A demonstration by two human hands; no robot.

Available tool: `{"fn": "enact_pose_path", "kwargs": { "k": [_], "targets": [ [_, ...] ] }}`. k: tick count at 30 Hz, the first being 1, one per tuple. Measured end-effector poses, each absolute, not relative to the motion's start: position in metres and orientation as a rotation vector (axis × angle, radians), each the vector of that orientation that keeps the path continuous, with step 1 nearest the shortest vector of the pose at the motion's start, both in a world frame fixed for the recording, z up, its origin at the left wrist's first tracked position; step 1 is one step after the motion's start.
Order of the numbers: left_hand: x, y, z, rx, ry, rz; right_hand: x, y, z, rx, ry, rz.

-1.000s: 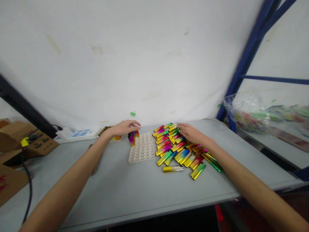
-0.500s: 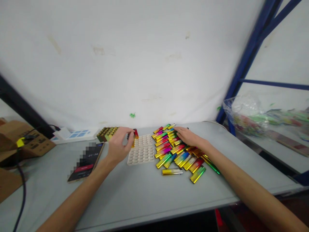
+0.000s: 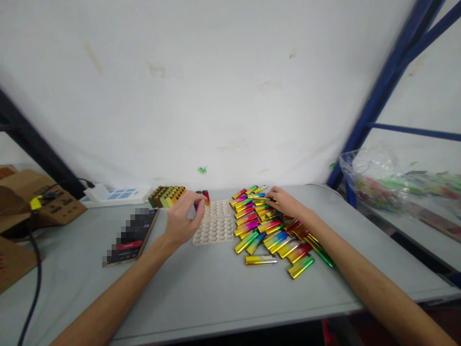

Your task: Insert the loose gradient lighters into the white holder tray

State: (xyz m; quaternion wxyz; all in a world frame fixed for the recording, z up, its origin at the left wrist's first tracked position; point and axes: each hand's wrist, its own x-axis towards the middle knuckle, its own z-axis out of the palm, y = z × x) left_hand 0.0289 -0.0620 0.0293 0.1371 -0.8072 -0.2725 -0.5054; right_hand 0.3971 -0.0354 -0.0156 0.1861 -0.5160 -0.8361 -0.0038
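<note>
Thumb and forefinger of my left hand (image 3: 185, 218) are pinched at the far left corner of a white tray (image 3: 213, 230) with rows of oval holes. A purple lighter (image 3: 196, 206) shows between these fingers, mostly hidden. Beside it a red and gold lighter (image 3: 206, 197) stands upright at the tray's far edge. My right hand (image 3: 284, 203) rests over the far side of a spread of shiny lighters (image 3: 248, 218), gold fading into red, pink, green or blue. Its fingers are curled on a gold lighter (image 3: 265, 199) at the top of the heap.
A block of upright gold lighters (image 3: 166, 196) stands behind my left hand. Left of it lie a phone (image 3: 131, 245) and a white power strip (image 3: 126, 196). Cardboard boxes (image 3: 54, 199) and a black cable (image 3: 38, 269) are at the far left. A blue rack post (image 3: 370, 105) rises at the right.
The view has shifted slightly. A second dark-topped lighter now shows upright beside the red one by my left hand. My right fingers have drawn in around a gold lighter.
</note>
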Motion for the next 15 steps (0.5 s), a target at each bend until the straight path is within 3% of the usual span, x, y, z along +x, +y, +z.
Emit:
{"fn": "enact_pose_path", "kwargs": {
  "k": [4, 10, 15],
  "targets": [
    [0.031, -0.069, 0.030, -2.360, -0.771, -1.470, 0.390, -0.046, -0.005, -1.313, -2.183, 0.103],
    [0.043, -0.085, 0.026, -2.522, -0.648, -1.445, 0.359, -0.073, 0.012, -0.976, -1.726, 0.876],
    [0.045, -0.083, 0.020, -2.570, -0.709, -1.418, 0.334, -0.093, 0.020, -0.830, -1.432, 1.193]
  ]
}}
